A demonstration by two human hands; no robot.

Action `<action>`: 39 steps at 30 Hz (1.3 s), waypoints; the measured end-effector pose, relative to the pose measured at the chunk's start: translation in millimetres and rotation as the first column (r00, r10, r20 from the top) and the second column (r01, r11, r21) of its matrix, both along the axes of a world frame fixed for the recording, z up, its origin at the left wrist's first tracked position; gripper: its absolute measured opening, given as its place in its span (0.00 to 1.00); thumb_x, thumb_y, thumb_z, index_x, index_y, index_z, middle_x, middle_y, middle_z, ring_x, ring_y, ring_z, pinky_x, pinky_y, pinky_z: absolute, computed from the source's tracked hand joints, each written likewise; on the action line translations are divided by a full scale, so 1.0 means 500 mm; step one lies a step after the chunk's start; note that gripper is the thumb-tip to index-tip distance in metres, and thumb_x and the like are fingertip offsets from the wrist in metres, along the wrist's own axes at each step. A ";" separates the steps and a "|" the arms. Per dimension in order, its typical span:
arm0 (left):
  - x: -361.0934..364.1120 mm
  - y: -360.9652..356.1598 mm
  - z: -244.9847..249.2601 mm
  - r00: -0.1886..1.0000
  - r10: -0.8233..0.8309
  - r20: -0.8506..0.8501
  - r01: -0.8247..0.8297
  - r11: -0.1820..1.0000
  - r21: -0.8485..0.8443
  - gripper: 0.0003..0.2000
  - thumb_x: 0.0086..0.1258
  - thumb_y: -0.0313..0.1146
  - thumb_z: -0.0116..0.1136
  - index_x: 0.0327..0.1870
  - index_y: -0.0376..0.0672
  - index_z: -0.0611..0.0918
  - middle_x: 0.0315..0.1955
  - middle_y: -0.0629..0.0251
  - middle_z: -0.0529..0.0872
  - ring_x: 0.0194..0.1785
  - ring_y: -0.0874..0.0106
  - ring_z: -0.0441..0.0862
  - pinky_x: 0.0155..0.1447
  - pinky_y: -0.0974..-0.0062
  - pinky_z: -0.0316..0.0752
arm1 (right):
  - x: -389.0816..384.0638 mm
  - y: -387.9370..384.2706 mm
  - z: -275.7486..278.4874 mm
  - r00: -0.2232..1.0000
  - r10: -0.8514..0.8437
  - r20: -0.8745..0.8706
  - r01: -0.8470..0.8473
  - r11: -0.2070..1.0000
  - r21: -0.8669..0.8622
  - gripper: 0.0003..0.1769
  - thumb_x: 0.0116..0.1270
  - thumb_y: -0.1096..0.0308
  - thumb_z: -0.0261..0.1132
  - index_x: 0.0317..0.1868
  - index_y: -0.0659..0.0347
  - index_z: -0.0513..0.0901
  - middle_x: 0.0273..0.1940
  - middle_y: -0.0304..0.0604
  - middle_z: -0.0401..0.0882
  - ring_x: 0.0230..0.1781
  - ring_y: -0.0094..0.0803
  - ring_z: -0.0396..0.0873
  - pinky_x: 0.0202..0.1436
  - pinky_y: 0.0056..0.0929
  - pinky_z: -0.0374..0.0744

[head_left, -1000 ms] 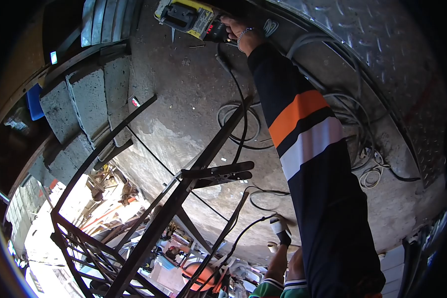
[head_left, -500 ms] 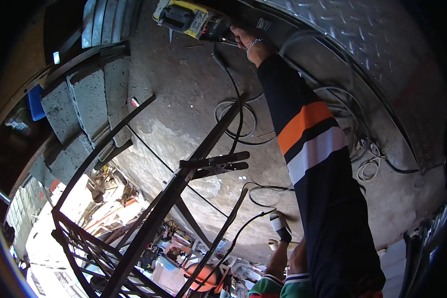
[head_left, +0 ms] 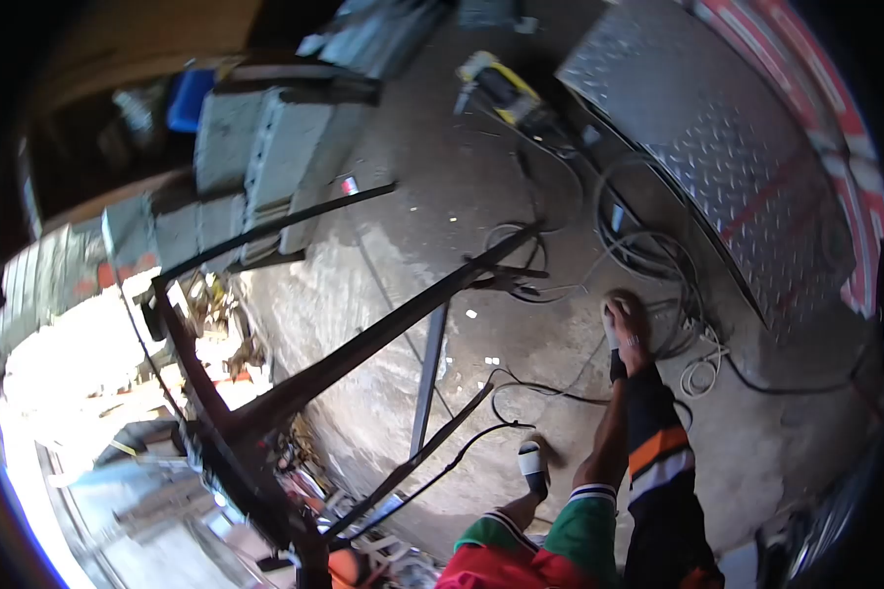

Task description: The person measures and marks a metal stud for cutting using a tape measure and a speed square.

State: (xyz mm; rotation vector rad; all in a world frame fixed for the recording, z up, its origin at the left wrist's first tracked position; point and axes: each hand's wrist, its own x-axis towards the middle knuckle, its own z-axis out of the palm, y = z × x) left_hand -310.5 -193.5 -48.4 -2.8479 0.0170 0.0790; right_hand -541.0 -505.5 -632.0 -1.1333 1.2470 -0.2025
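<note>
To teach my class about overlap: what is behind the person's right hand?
Part of some black footwear and the concrete floor show around the right hand; whatever lies directly behind it is covered.

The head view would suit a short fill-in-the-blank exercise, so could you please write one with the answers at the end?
1. Only the person's ____ hand is in view.
2. The dark sleeve carries one white band and one ____ band.
3. The yellow and black machine rests on the ____.
4. The shorts are red and ____.

Missing words: right; orange; floor; green.
</note>
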 end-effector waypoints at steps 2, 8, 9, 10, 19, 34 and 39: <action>-0.025 0.023 0.022 0.983 -0.175 0.060 0.175 0.985 0.004 0.29 0.73 0.37 0.53 0.71 0.32 0.63 0.69 0.41 0.66 0.71 0.48 0.63 0.76 0.57 0.54 | -0.107 0.108 0.119 0.962 -0.273 -0.028 0.251 0.833 0.493 0.12 0.68 0.60 0.65 0.31 0.57 0.80 0.16 0.30 0.68 0.12 0.20 0.64 0.15 0.22 0.61; -0.098 0.046 0.043 0.917 -0.380 0.117 0.398 0.886 -0.239 0.40 0.64 0.25 0.60 0.77 0.36 0.53 0.70 0.41 0.61 0.70 0.43 0.62 0.72 0.51 0.58 | -0.265 0.263 0.519 0.992 -0.024 -0.121 0.039 0.992 0.122 0.12 0.65 0.61 0.66 0.34 0.62 0.85 0.22 0.35 0.78 0.20 0.23 0.75 0.25 0.25 0.73; -0.126 0.035 0.066 0.895 -0.413 0.171 0.447 0.813 -0.373 0.40 0.64 0.24 0.59 0.77 0.36 0.53 0.69 0.41 0.62 0.69 0.42 0.63 0.71 0.52 0.60 | -0.284 0.292 0.558 0.995 -0.038 -0.096 0.045 0.996 0.077 0.13 0.65 0.60 0.66 0.33 0.62 0.85 0.22 0.35 0.78 0.20 0.24 0.74 0.25 0.26 0.73; -0.160 0.042 0.086 0.879 -0.443 0.175 0.468 0.734 -0.493 0.39 0.64 0.22 0.58 0.77 0.37 0.54 0.68 0.39 0.62 0.69 0.41 0.62 0.71 0.54 0.60 | -0.314 0.327 0.595 0.995 -0.038 -0.097 0.042 0.998 0.041 0.13 0.65 0.60 0.66 0.33 0.62 0.85 0.22 0.35 0.78 0.20 0.24 0.74 0.25 0.26 0.73; -0.445 0.447 0.223 0.574 -0.813 -0.102 0.490 0.440 -0.752 0.23 0.69 0.32 0.58 0.66 0.46 0.73 0.59 0.54 0.74 0.59 0.53 0.75 0.63 0.62 0.72 | -0.453 0.594 0.676 0.918 -0.295 -0.265 0.147 0.873 -0.465 0.18 0.65 0.58 0.60 0.25 0.64 0.81 0.21 0.39 0.78 0.19 0.29 0.74 0.25 0.34 0.73; -0.556 0.801 0.044 0.930 -0.268 -0.251 0.004 0.691 -0.723 0.15 0.75 0.40 0.53 0.52 0.41 0.84 0.42 0.50 0.86 0.44 0.57 0.86 0.50 0.62 0.80 | -0.384 0.623 0.887 0.776 0.629 -0.052 -0.614 0.733 -0.292 0.14 0.64 0.61 0.65 0.36 0.65 0.87 0.24 0.36 0.80 0.22 0.22 0.75 0.29 0.27 0.74; -0.418 0.736 0.040 0.945 -0.166 -0.283 -0.225 0.298 -0.928 0.22 0.77 0.46 0.53 0.55 0.34 0.81 0.37 0.59 0.87 0.34 0.71 0.84 0.42 0.71 0.79 | -0.322 0.633 0.962 0.800 0.600 0.018 -0.569 0.768 -0.295 0.12 0.66 0.65 0.65 0.40 0.66 0.86 0.26 0.35 0.81 0.23 0.20 0.75 0.28 0.21 0.73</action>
